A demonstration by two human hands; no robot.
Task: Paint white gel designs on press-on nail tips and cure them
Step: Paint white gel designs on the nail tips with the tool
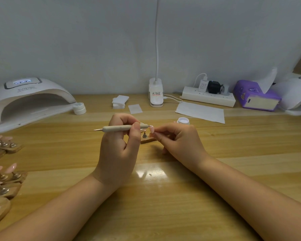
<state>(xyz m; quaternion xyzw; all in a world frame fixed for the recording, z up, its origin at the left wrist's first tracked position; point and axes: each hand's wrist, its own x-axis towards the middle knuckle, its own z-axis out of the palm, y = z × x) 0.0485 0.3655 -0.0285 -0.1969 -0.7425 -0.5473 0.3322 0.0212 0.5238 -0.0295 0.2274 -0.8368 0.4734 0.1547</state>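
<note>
My left hand (119, 146) grips a beige dotting pen (118, 128) held level, its right tip touching a pale pink nail tip (151, 129). My right hand (179, 141) pinches that nail tip between thumb and fingers, just above a small wooden holder (147, 140) with a metal stand (144, 135). An open jar of white gel (183, 121) sits just behind my right hand. The white curing lamp (27, 100) stands at the far left, its display lit.
Wooden holders with several pink nail tips (2, 178) line the left edge. A closed white jar (79, 108), wipe pads (119, 101), a desk lamp base (155, 94), paper sheet (201, 112), power strip (208, 96), purple tissue pack (255, 96) and second lamp (297, 96) sit along the back.
</note>
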